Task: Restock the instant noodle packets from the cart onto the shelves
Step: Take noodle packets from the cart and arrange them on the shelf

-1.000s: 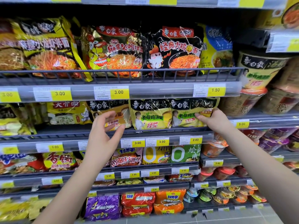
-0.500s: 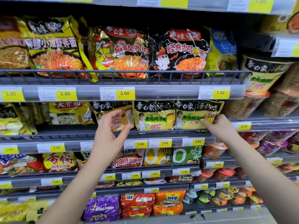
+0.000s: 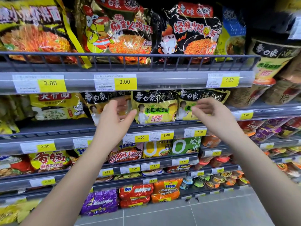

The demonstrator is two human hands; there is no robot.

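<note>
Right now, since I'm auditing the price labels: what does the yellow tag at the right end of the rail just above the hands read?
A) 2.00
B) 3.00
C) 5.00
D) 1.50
D: the yellow tag at the right end of that rail plainly reads 1.50.

Bright, even light from above. Glare streaks on the black noodle packet [image 3: 187,30]. My left hand [image 3: 114,123] has motion-blurred fingertips. The shelf rail [image 3: 130,54] bows toward its ends.
</note>
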